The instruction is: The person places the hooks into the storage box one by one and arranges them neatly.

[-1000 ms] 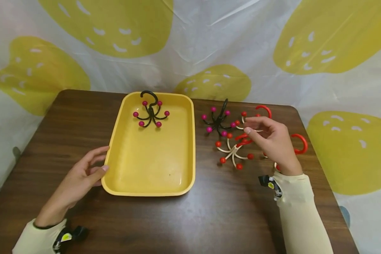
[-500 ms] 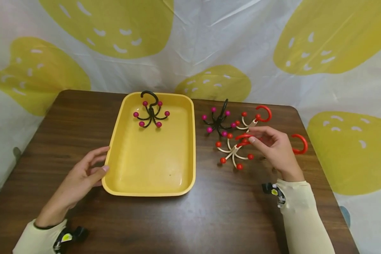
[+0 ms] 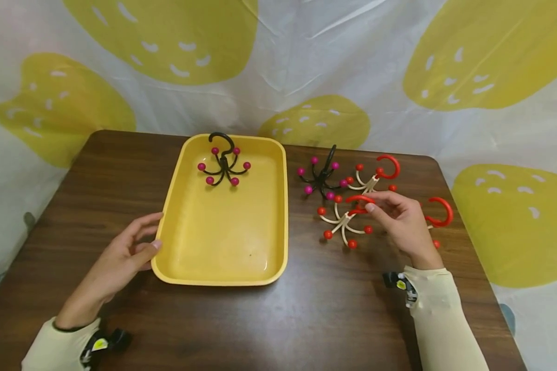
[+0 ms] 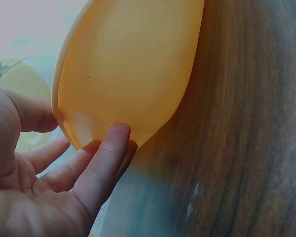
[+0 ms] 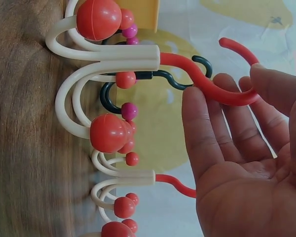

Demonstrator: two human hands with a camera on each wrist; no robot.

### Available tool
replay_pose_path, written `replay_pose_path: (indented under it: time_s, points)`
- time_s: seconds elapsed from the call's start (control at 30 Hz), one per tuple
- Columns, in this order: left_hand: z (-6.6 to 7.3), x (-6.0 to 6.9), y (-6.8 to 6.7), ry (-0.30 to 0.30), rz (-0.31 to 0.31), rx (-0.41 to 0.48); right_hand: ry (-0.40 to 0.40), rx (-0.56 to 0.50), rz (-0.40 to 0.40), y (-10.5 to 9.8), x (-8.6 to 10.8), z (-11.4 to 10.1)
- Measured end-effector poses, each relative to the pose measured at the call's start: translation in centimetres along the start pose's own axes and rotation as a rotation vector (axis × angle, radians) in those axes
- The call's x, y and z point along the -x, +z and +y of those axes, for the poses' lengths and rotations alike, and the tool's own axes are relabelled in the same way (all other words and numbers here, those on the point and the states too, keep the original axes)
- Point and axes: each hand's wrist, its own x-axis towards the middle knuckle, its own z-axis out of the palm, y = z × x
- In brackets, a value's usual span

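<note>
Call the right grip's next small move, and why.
Probably close the right grip gently on the red hook: thumb and fingers are at it, though a firm pinch isn't evident, and the hanger seems to rest on the table.

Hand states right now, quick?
Left hand: open, fingers touching the side of the yellow tray.
Right hand: closed, holding the red hook of a cream hanger.
</note>
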Motion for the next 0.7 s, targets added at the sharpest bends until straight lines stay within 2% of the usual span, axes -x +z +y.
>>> replay_pose_path:
  time_s: [0.43,0.7]
  points:
    - [0.15,-0.08,0.20,0.015,0.005,0.015,-0.015,-0.050,0.032,0.32,-0.02,0.00]
    - [0.02,0.16,0.11,0.001,0.009,0.006,-0.020,-0.063,0.060,0.25,0.00,-0.27]
